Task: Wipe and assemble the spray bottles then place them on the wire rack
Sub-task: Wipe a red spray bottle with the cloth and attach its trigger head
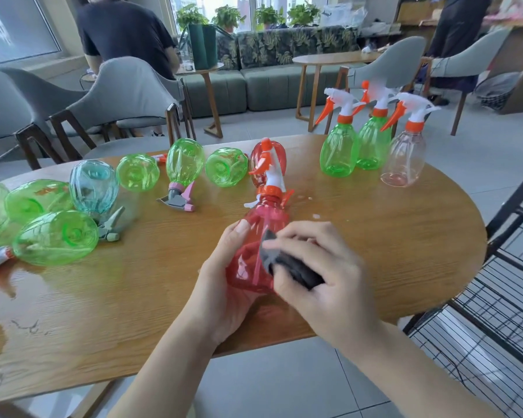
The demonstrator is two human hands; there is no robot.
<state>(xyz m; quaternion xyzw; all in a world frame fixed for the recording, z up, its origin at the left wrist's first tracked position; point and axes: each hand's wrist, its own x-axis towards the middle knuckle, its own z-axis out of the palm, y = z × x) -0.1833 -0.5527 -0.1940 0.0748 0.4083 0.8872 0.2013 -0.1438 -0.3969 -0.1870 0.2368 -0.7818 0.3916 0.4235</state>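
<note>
red bottle [254,254] in left hand [224,285], right hand [320,273] w/ cloth [293,267] on it.

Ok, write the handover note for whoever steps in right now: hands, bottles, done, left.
Left hand grips the red spray bottle by its body, above the table. Right hand presses a dark cloth against it, mid-wipe.
Done: three assembled bottles stand upright at the table's far right, two green and one clear.
Left: finish wiping the red one. Bottles lying on the left, mostly green plus a pale blue one, still wait. Nothing visible on the wire rack at right yet.
</note>
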